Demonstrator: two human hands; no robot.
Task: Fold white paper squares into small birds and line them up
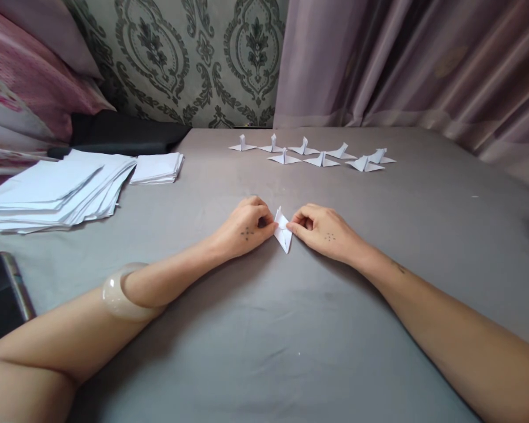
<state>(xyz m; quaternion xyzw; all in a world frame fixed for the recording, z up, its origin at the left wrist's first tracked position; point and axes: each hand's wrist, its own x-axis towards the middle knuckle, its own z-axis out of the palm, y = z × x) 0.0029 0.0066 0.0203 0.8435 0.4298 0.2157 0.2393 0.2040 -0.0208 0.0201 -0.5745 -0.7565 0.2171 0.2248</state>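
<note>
A small piece of folded white paper point(284, 234), diamond-like with a pointed lower end and a narrow tip at the top, is held between my two hands over the grey cloth surface. My left hand point(249, 226) pinches its left edge between thumb and curled fingers. On the opposite edge, my right hand point(324, 230) grips the paper in the same way. Both hands have small dotted marks on the back. A pale bangle point(120, 294) circles my left forearm.
Several folded paper birds point(321, 160) stand in two rows towards the back. At the left lie a stack of large white sheets point(48, 188), a stack of small sheets point(156, 168), a black cloth-like item point(123, 134) and a dark phone-like device point(2, 299). Curtains point(357, 64) hang behind.
</note>
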